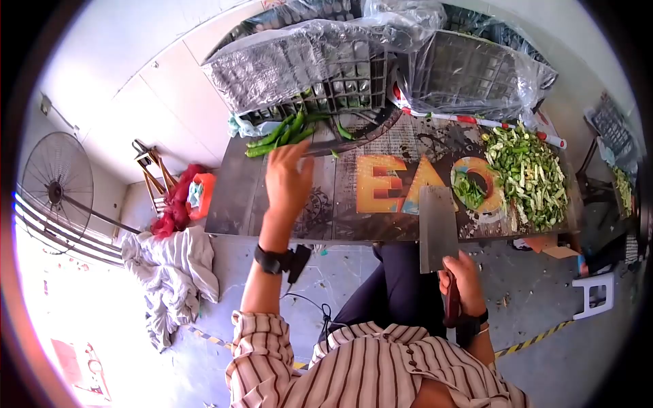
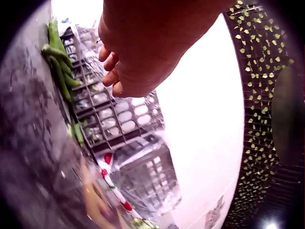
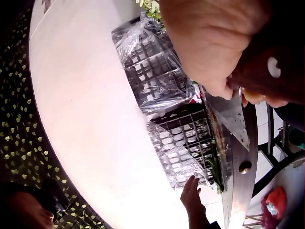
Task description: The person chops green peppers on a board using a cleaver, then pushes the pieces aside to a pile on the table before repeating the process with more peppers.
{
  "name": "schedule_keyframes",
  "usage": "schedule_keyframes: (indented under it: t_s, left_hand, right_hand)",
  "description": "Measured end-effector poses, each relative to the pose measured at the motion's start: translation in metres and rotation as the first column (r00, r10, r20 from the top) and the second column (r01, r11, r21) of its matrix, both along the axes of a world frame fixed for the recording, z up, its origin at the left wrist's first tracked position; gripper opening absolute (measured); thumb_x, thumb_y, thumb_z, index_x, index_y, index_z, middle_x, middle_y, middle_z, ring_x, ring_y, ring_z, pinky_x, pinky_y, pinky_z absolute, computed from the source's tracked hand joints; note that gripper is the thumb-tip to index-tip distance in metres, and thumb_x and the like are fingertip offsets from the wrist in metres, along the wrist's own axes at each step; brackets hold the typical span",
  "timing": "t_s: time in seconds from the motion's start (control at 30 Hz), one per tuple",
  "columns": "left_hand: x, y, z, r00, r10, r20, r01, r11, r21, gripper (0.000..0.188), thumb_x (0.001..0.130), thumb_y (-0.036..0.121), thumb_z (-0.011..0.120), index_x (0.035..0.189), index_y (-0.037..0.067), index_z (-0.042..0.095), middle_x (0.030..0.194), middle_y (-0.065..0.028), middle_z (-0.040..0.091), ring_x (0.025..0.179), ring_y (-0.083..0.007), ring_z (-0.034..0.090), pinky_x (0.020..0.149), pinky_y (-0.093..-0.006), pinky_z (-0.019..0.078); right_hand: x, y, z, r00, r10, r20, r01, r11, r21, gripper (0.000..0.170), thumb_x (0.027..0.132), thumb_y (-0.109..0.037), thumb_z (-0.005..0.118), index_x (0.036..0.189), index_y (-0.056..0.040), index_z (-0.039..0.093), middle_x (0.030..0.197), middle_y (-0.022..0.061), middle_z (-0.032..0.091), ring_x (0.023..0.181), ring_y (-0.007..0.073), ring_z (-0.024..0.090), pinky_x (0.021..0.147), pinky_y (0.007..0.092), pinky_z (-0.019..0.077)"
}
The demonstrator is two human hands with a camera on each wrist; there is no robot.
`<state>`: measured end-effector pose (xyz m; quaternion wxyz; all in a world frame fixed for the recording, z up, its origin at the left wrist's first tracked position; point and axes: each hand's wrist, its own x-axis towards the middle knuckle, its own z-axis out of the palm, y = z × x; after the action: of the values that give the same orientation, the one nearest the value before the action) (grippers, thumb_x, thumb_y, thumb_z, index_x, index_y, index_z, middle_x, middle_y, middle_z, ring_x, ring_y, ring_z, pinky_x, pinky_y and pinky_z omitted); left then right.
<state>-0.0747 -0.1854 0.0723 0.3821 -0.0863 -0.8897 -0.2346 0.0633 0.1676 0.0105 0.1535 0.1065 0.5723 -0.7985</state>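
My left hand [image 1: 288, 179] reaches over the table with its fingers loosely extended, just in front of a bunch of long green chili peppers [image 1: 297, 125]. Nothing shows in its grasp; the left wrist view has the peppers [image 2: 59, 62] lying beyond the fingertips. In my right hand [image 1: 468, 280] is the dark wooden handle of a cleaver [image 1: 437, 228], whose broad blade overlaps the table's front edge. The right wrist view shows fingers wrapped round that handle. A small pile of sliced green pepper [image 1: 469, 190] lies right of the blade, beside a large heap of chopped peppers [image 1: 529, 178].
Two plastic-covered black crates, left [image 1: 340, 78] and right [image 1: 469, 75], stand along the back of the table [image 1: 238, 197]. A red-and-white roll [image 1: 462, 119] lies before the right crate. On the floor are a white stool [image 1: 595, 297] and grey cloth [image 1: 170, 272]; a fan [image 1: 56, 190] stands left.
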Motion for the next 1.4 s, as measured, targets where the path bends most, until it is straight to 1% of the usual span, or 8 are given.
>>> schedule_keyframes:
  t_s: [0.17, 0.3, 0.53, 0.77, 0.97, 1.13, 1.27, 1.4]
  left_hand:
    - [-0.031, -0.056, -0.021, 0.941, 0.282, 0.186, -0.263, 0.957, -0.12, 0.041, 0.081, 0.02, 0.068, 0.118, 0.004, 0.062, 0.109, -0.0161, 0.066, 0.109, -0.0356, 0.056, 0.096, -0.0436, 0.0438]
    - [-0.041, -0.073, -0.034, 0.828, 0.367, 0.423, -0.344, 0.929, -0.133, 0.05, 0.079, 0.03, 0.069, 0.122, 0.006, 0.06, 0.105, -0.0163, 0.068, 0.101, -0.0353, 0.062, 0.088, -0.044, 0.0476]
    - [-0.05, -0.082, -0.05, 0.844, 0.365, 0.393, -0.351, 0.93, -0.109, 0.047, 0.077, 0.02, 0.065, 0.122, 0.007, 0.06, 0.091, -0.0128, 0.07, 0.091, -0.0331, 0.065, 0.08, -0.0446, 0.049]
    - [-0.026, -0.033, -0.031, 0.94, 0.103, 0.326, -0.146, 0.983, 0.111, 0.047, 0.077, 0.007, 0.062, 0.124, 0.007, 0.058, 0.087, -0.0119, 0.066, 0.081, -0.0314, 0.064, 0.073, -0.0429, 0.0495]
    - [-0.015, 0.044, -0.025, 0.939, -0.27, 0.211, 0.189, 0.922, 0.338, 0.055, 0.079, -0.002, 0.06, 0.131, 0.014, 0.056, 0.117, -0.0158, 0.05, 0.066, -0.0238, 0.057, 0.067, -0.0321, 0.0511]
    - [0.008, 0.09, -0.033, 0.848, -0.418, 0.325, 0.299, 0.885, 0.357, 0.031, 0.082, -0.003, 0.057, 0.11, 0.004, 0.067, 0.122, -0.0192, 0.049, 0.09, -0.0338, 0.063, 0.074, -0.0396, 0.0536]
    - [0.02, 0.104, -0.037, 0.873, -0.417, 0.254, 0.355, 0.899, 0.257, 0.032, 0.082, -0.005, 0.055, 0.111, 0.005, 0.066, 0.123, -0.0188, 0.049, 0.094, -0.0407, 0.061, 0.078, -0.0453, 0.0532]
    - [0.033, 0.105, -0.03, 0.843, -0.387, 0.373, 0.319, 0.919, 0.233, 0.029, 0.083, -0.004, 0.056, 0.11, 0.001, 0.066, 0.124, -0.0195, 0.05, 0.099, -0.035, 0.061, 0.085, -0.0399, 0.0506]
  right_hand:
    - [0.0, 0.004, -0.002, 0.999, 0.019, 0.04, -0.019, 1.0, -0.005, 0.014, 0.095, -0.019, 0.056, 0.097, -0.0056, 0.052, 0.068, -0.0001, 0.048, 0.051, 0.0089, 0.05, 0.043, 0.0265, 0.0426]
    - [0.002, 0.003, -0.003, 0.998, -0.008, 0.067, 0.009, 1.0, -0.019, 0.012, 0.095, -0.018, 0.056, 0.096, -0.0063, 0.052, 0.068, -0.0003, 0.048, 0.05, 0.0091, 0.049, 0.043, 0.0269, 0.0421]
    - [0.002, 0.004, -0.001, 0.996, 0.011, 0.085, -0.009, 1.0, -0.019, 0.011, 0.096, -0.018, 0.055, 0.096, -0.0068, 0.053, 0.066, -0.0001, 0.049, 0.05, 0.0089, 0.05, 0.044, 0.0269, 0.0427]
    - [0.003, 0.003, 0.004, 0.996, 0.015, 0.083, -0.014, 1.0, -0.018, 0.012, 0.097, -0.018, 0.054, 0.098, -0.0066, 0.053, 0.065, -0.0001, 0.05, 0.05, 0.0089, 0.049, 0.045, 0.0267, 0.0427]
    - [0.003, 0.002, 0.001, 0.996, 0.015, 0.083, -0.013, 0.999, -0.032, 0.012, 0.096, -0.018, 0.055, 0.099, -0.0071, 0.053, 0.066, 0.0, 0.05, 0.05, 0.0088, 0.049, 0.045, 0.0264, 0.0423]
    - [0.005, -0.005, 0.008, 0.995, -0.055, 0.079, 0.058, 0.998, -0.038, 0.012, 0.095, -0.018, 0.057, 0.098, -0.0072, 0.052, 0.07, -0.0005, 0.049, 0.049, 0.0084, 0.048, 0.042, 0.0262, 0.0401]
    - [0.004, -0.002, 0.006, 0.997, -0.02, 0.081, 0.023, 0.999, -0.04, 0.011, 0.095, -0.018, 0.056, 0.098, -0.0076, 0.052, 0.069, -0.0007, 0.049, 0.049, 0.0084, 0.048, 0.042, 0.0263, 0.04]
    - [0.003, -0.001, 0.001, 0.995, -0.025, 0.093, 0.028, 0.999, -0.034, 0.012, 0.095, -0.019, 0.056, 0.098, -0.0076, 0.052, 0.069, -0.0006, 0.049, 0.048, 0.0084, 0.048, 0.042, 0.0265, 0.04]
